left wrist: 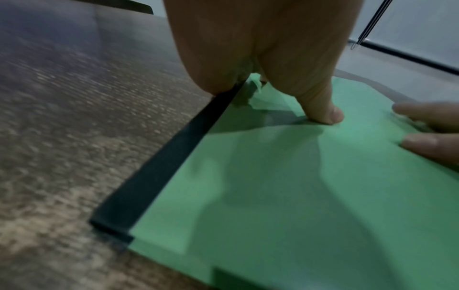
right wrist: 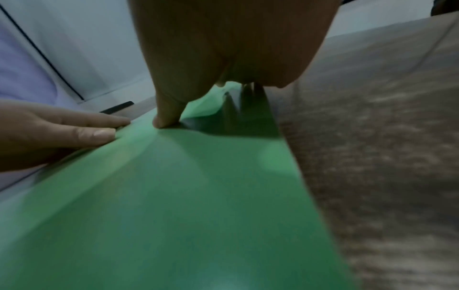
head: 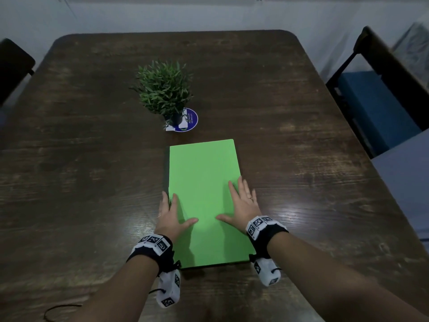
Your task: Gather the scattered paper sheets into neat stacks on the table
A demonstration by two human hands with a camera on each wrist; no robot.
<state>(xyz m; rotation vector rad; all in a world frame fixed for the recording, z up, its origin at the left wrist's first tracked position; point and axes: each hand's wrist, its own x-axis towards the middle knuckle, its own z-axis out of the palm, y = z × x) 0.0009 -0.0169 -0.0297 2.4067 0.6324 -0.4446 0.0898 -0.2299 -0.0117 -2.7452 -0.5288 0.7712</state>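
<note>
While pressing flat with fingers spread wide, left hand (head: 170,217) and right hand (head: 243,205) on the green paper stack (head: 204,182), lying mid-worktop (head: 69,159) over a dark sheet (left wrist: 159,176), just near a potted plant (head: 164,89).

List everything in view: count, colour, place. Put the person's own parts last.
green sheet: one showing, bright green, top of the stack at table centre
dark sheet: at least one, dark, under the green sheet, strip showing along its left edge
table: one, dark brown wood
potted plant: one, green, beyond the stack
round coaster: one, blue, under the plant
chair: one, dark frame with blue seat, right of the table
wrist cameras: two, black and white
left hand: flat on the stack's left edge
right hand: flat on the stack's right edge
</note>
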